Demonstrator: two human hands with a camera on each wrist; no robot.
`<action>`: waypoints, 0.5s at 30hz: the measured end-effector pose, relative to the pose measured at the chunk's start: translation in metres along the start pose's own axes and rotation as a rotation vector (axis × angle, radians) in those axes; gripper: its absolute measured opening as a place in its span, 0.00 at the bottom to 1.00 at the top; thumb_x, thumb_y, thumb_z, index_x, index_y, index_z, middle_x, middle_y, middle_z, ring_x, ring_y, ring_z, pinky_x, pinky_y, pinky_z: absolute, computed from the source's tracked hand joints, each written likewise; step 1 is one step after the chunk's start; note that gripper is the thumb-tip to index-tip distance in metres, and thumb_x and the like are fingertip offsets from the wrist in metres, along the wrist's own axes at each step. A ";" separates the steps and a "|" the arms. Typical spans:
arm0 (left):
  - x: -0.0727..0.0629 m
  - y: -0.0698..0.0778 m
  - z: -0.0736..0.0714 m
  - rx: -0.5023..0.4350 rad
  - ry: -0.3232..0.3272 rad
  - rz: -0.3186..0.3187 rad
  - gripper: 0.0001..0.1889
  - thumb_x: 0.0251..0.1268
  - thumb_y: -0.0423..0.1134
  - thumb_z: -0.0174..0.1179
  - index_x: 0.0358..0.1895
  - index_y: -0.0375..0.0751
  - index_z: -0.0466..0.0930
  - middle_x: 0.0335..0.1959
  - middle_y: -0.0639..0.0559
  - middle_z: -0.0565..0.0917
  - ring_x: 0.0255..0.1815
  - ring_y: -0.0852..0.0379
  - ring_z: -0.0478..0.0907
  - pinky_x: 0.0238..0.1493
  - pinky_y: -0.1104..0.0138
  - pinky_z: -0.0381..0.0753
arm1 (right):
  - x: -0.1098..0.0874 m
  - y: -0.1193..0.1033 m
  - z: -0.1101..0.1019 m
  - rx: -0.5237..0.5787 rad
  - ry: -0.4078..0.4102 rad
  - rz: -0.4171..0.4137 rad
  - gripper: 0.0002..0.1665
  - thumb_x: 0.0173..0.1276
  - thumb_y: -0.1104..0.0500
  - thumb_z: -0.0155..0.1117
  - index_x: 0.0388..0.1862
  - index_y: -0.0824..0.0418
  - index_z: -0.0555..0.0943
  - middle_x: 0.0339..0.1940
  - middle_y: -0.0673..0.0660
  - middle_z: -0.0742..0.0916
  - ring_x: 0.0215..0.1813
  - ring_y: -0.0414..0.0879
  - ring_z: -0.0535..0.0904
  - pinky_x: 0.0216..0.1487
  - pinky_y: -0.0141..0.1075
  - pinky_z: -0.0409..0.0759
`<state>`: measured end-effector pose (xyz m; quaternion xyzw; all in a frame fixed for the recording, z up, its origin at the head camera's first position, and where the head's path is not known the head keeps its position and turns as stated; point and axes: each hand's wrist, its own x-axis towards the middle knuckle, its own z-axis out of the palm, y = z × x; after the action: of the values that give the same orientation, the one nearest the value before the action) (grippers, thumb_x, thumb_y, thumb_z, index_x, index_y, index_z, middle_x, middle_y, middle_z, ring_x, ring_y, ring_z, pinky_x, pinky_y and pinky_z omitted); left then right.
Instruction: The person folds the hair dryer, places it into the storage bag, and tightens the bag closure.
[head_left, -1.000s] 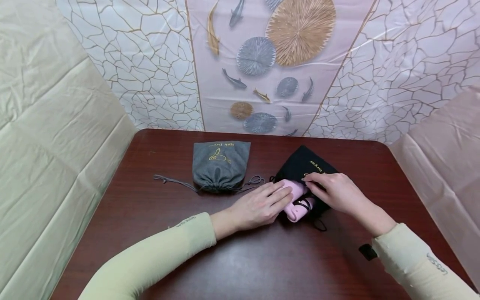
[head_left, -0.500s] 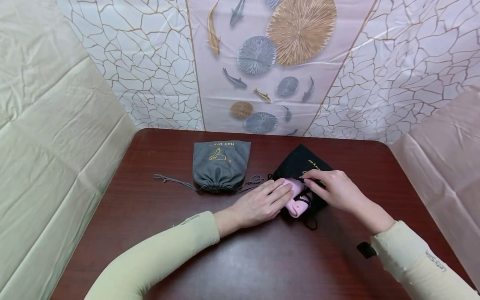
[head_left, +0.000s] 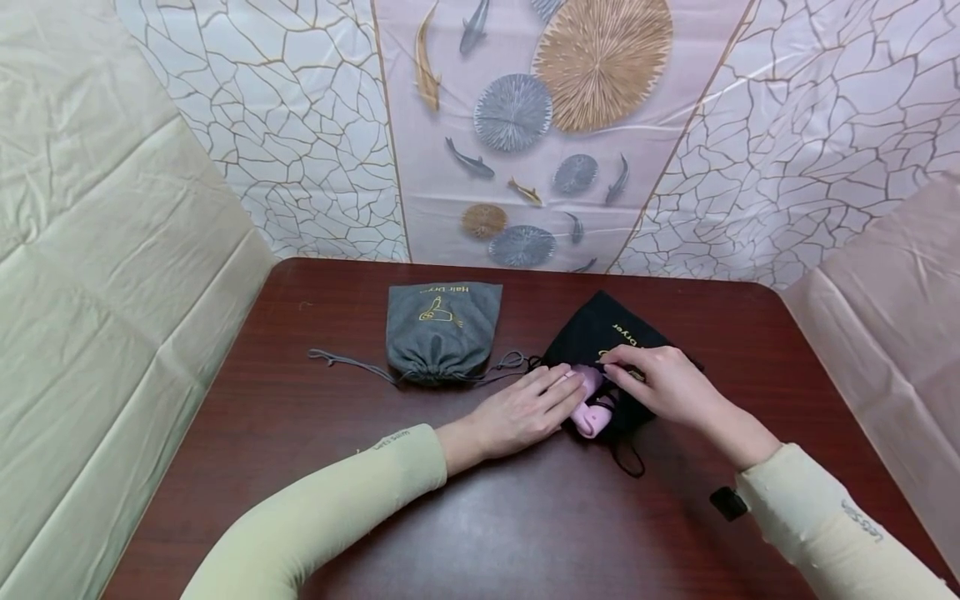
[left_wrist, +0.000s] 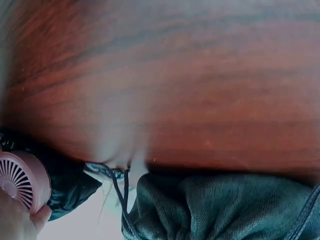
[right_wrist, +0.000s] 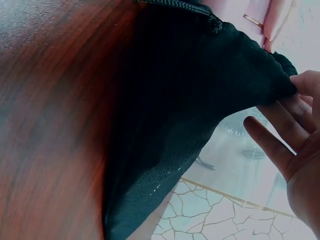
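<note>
A pink folding hair dryer (head_left: pixel 592 418) lies partly inside a black drawstring bag (head_left: pixel 592 329) right of the table's middle. My left hand (head_left: pixel 525 410) grips the dryer's outer end, fingers laid over it; the left wrist view shows the round slotted vent (left_wrist: pixel 20 182) with the thumb beside it. My right hand (head_left: pixel 671 379) pinches the bag's mouth edge between thumb and fingers and holds it raised. In the right wrist view the lifted black cloth (right_wrist: pixel 200 75) slopes down to the table, and the other fingers are spread behind it. The dryer's inner part is hidden by the bag.
A grey drawstring bag (head_left: pixel 442 329), printed with a gold hair dryer, lies left of the black one, its cord (head_left: pixel 352 362) trailing leftward. Beneath is a dark red wooden table (head_left: pixel 480 517). Patterned cloth (head_left: pixel 517 192) hangs behind the table's back edge.
The dryer sits slightly deeper in the black bag, whose mouth covers more of it. Both hands have shifted only a little, the right one slightly leftward with the bag's edge.
</note>
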<state>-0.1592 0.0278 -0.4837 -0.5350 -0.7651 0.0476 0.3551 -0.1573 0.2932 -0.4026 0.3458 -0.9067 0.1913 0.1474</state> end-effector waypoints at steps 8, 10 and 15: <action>0.000 0.002 0.000 -0.055 -0.041 -0.039 0.25 0.80 0.45 0.55 0.74 0.41 0.76 0.72 0.45 0.79 0.74 0.46 0.76 0.73 0.55 0.77 | -0.001 0.003 0.007 0.004 -0.012 -0.019 0.11 0.67 0.69 0.74 0.45 0.57 0.89 0.37 0.49 0.92 0.31 0.37 0.82 0.34 0.43 0.84; 0.000 0.001 -0.001 -0.093 -0.065 -0.049 0.28 0.77 0.48 0.60 0.75 0.41 0.76 0.73 0.45 0.78 0.75 0.46 0.75 0.73 0.55 0.76 | -0.001 0.004 0.008 0.005 -0.018 -0.014 0.11 0.67 0.69 0.74 0.45 0.57 0.89 0.38 0.48 0.92 0.31 0.36 0.82 0.34 0.43 0.84; -0.001 -0.001 -0.008 -0.167 -0.158 -0.055 0.36 0.72 0.53 0.67 0.77 0.41 0.72 0.77 0.44 0.75 0.78 0.45 0.71 0.75 0.54 0.74 | -0.002 0.005 0.010 0.008 -0.036 0.009 0.12 0.68 0.69 0.74 0.46 0.56 0.89 0.39 0.48 0.92 0.32 0.37 0.83 0.35 0.44 0.84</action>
<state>-0.1552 0.0246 -0.4778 -0.5360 -0.8065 0.0161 0.2490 -0.1610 0.2933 -0.4136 0.3456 -0.9100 0.1894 0.1286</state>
